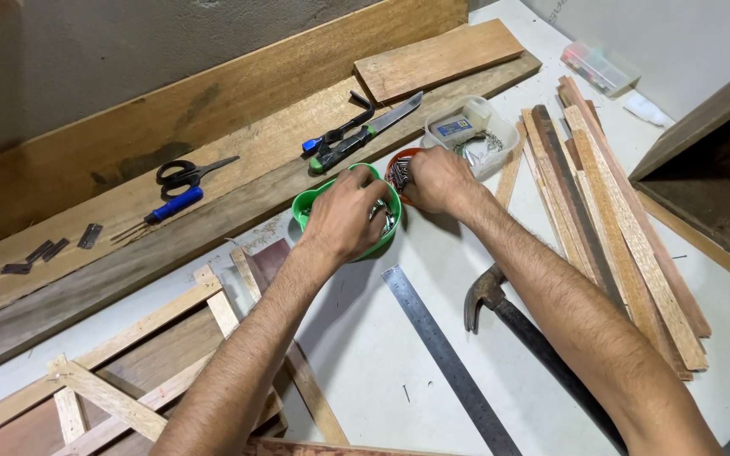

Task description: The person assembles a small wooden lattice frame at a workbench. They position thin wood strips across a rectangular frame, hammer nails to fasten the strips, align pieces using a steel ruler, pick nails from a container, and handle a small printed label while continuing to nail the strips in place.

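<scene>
A: Where are the hands?
B: Frame centre. Left hand (344,215) dips curled fingers into the green bowl (310,211) of nails; can't tell what they pinch. Right hand (434,177) pinches a nail bundle (399,173) over the red bowl (407,155).
A: Tools?
B: Hammer (500,312) and steel ruler (445,355) lie on the counter (382,355), close for reach.

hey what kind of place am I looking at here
Most likely a small woodworking bench: thin wood strips are piled by a claw hammer and steel ruler, and both hands pick nails from small bowls.
</scene>
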